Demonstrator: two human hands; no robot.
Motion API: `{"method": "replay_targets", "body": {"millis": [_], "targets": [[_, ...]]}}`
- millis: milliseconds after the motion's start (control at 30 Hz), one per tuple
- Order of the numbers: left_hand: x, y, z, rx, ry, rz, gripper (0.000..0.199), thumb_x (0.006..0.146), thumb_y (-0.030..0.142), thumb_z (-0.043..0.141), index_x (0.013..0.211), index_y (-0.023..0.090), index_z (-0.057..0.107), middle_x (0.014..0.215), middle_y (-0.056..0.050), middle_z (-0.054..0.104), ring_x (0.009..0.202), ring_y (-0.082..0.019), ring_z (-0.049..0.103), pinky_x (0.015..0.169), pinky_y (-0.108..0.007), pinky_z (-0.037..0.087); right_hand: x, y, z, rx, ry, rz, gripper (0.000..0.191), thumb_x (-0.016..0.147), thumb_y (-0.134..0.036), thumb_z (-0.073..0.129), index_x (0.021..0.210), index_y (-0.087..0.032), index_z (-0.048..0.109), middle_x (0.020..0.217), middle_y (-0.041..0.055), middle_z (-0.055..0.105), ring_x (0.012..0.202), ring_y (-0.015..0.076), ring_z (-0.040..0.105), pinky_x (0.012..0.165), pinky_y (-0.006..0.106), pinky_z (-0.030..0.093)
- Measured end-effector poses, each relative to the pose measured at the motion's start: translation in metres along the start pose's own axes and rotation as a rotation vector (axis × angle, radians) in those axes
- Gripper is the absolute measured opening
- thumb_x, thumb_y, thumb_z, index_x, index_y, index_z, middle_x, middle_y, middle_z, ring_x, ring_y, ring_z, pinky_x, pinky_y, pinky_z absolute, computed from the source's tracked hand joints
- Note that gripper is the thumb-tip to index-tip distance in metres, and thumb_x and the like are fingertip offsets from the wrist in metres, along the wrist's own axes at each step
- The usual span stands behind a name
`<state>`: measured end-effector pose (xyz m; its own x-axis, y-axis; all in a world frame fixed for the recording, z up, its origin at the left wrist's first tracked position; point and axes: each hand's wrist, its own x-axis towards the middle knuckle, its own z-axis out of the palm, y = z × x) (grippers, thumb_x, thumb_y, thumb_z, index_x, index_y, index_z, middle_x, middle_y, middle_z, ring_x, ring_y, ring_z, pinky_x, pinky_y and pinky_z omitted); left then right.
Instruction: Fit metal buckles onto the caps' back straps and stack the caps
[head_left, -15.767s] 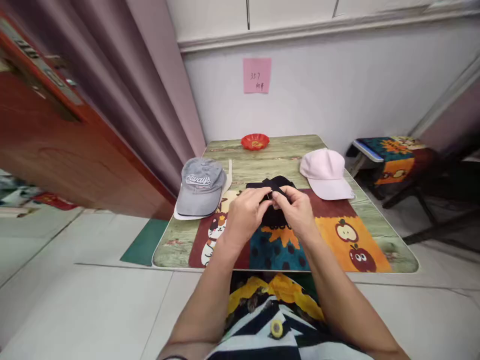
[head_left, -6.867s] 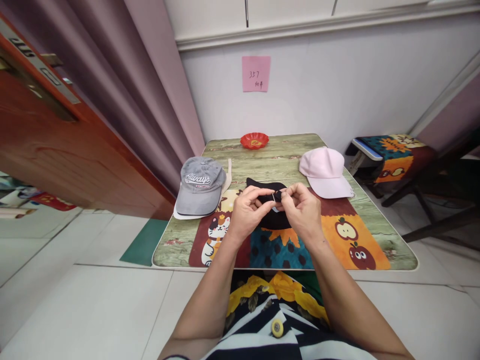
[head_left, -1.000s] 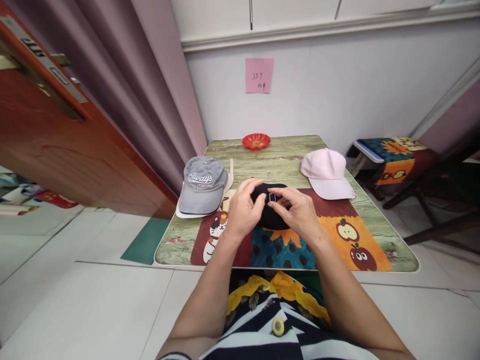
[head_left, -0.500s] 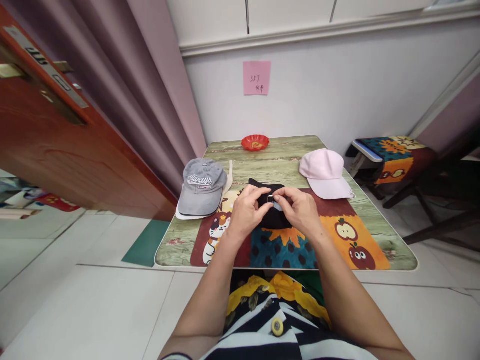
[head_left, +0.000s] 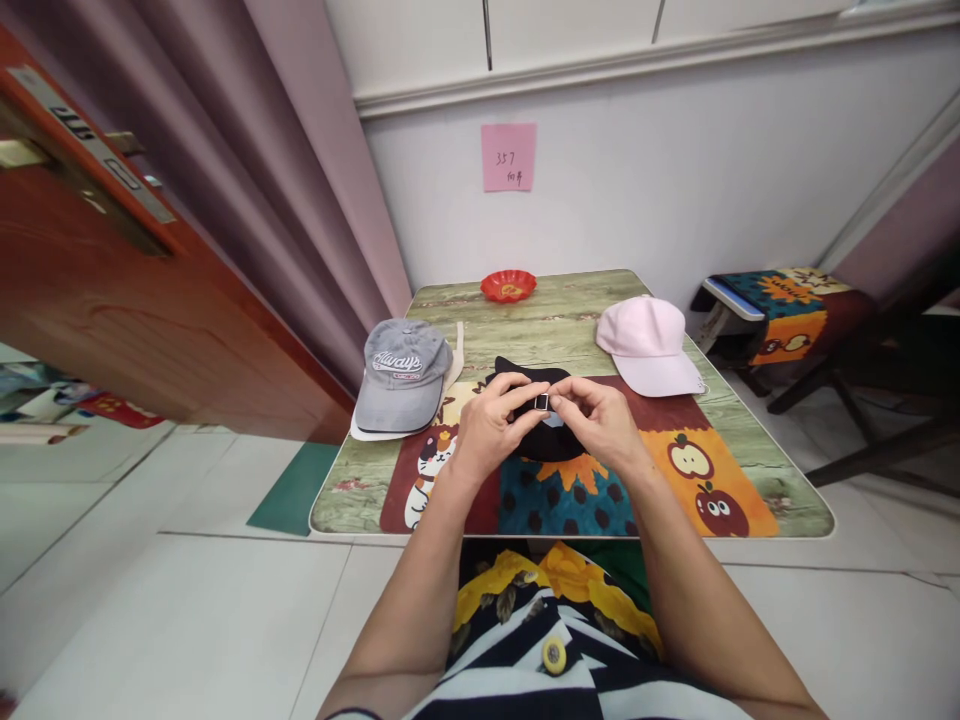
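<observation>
A black cap [head_left: 551,445] lies in front of me on the patterned mat, partly covered by both hands. Its small silver buckle [head_left: 541,402] shows between my fingertips. My left hand [head_left: 491,418] pinches the buckle's left side with thumb and fingers. From the other side, my right hand [head_left: 600,420] is closed at the buckle's right edge, seemingly on the strap, which my fingers mostly hide. To the left sits a grey cap [head_left: 401,380] with white lettering, stacked over a paler cap [head_left: 454,365]. A pale pink cap [head_left: 649,345] rests on the right.
A red scalloped dish [head_left: 508,286] stands at the table's back edge. The mat [head_left: 675,500] with cat and apple pictures covers the front of the wood-patterned table [head_left: 352,500]. Beyond the right edge is a cloth-covered stool [head_left: 787,310]; a wooden door [head_left: 150,340] is at left.
The buckle has turned slightly between my fingers and shows more of its frame. My hands have shifted only a little, and the view has moved slightly.
</observation>
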<state>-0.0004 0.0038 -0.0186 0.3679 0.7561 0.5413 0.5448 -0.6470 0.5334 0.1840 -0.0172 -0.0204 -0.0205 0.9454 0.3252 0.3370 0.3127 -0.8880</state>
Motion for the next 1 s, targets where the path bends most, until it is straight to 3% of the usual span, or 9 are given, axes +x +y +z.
{"method": "replay_targets", "body": {"millis": [233,600,833,1000], "targets": [[0.003,0.001,0.000,-0.143,0.017,-0.042,0.024,0.086,0.029,0.074,0.109,0.023,0.077,0.109,-0.005,0.071,0.057,-0.006,0.051,0.062,-0.024,0.047,0.003,0.007,0.002,0.125,-0.013,0.016,0.017,0.083,-0.031,0.064,0.088,-0.018,0.073,0.069,-0.0006,0.065,0.057,0.0115,0.051,0.055,0.024,0.038],[0.003,-0.003,-0.001,-0.133,0.043,-0.050,0.023,0.084,0.022,0.076,0.106,0.022,0.076,0.105,-0.003,0.071,0.053,-0.004,0.049,0.058,-0.023,0.045,0.009,0.019,0.009,0.157,0.006,0.069,0.022,0.080,-0.037,0.071,0.089,-0.019,0.079,0.064,-0.0004,0.064,0.053,0.0106,0.043,0.052,0.026,0.034],[0.002,-0.004,-0.001,-0.143,0.051,-0.037,0.023,0.084,0.023,0.076,0.107,0.021,0.076,0.104,-0.004,0.071,0.052,-0.004,0.047,0.058,-0.023,0.045,0.009,0.015,0.011,0.178,0.024,0.093,0.023,0.079,-0.037,0.072,0.086,-0.017,0.080,0.057,-0.0019,0.057,0.051,0.0089,0.034,0.050,0.026,0.026],[0.001,-0.005,-0.001,-0.142,0.060,-0.039,0.023,0.084,0.023,0.076,0.107,0.021,0.075,0.100,-0.003,0.071,0.052,-0.004,0.048,0.058,-0.022,0.044,0.011,0.012,0.013,0.179,0.027,0.104,0.022,0.077,-0.037,0.070,0.082,-0.017,0.079,0.058,-0.0015,0.058,0.051,0.0088,0.034,0.050,0.026,0.026]]}}
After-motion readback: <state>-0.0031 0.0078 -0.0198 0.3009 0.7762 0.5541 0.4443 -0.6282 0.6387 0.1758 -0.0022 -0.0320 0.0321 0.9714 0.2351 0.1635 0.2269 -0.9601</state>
